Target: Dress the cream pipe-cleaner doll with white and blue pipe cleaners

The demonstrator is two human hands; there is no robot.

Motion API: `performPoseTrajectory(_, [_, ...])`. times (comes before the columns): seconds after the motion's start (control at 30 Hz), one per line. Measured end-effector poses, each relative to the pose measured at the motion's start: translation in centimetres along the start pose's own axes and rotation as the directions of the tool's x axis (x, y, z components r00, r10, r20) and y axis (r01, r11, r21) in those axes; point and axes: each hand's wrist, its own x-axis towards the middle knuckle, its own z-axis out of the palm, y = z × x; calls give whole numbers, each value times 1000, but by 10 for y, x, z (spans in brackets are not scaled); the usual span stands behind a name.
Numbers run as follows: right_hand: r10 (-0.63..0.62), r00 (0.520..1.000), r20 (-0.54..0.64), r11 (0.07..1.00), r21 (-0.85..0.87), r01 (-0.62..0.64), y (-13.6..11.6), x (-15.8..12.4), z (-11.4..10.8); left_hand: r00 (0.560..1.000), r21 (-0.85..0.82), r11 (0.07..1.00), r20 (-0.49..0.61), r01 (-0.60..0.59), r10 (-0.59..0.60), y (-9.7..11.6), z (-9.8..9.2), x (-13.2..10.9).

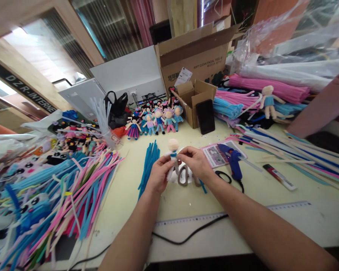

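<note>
Between my two hands is a small pipe-cleaner doll (173, 145) with a round cream head, a pale body and a bit of blue at its neck. My left hand (161, 171) grips its lower body from the left. The fingers of my right hand (196, 160) pinch at the blue part by the neck; their tips partly hide it. Under my hands lie scissors with grey handles (183, 176), their blades covered. Beside my left hand is a bundle of teal pipe cleaners (149, 165). A short teal piece (203, 186) lies below my right hand.
A blue glue gun (234, 162) and a ruler (192, 218) lie on the table, with a black cable (186, 241) in front. Finished dolls (158, 120) stand before a small carton (196, 98) and a phone (205, 116). Pipe-cleaner piles (84, 188) flank both sides.
</note>
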Motion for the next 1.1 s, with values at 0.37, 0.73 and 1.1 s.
performPoseTrajectory(0.37, [30,1000,9,998,56,-30,-5,0,-1,999,-10,1000,38,22,-21,3,1,-1])
performPoseTrajectory(0.73, [43,999,-1,996,82,-42,-4,2,-1,997,-17,999,69,-30,31,1,-1,-1])
performPoseTrajectory(1.1, [181,983,31,958,219,-183,-9,-1,1,996,-29,999,86,-22,25,2,1,-3])
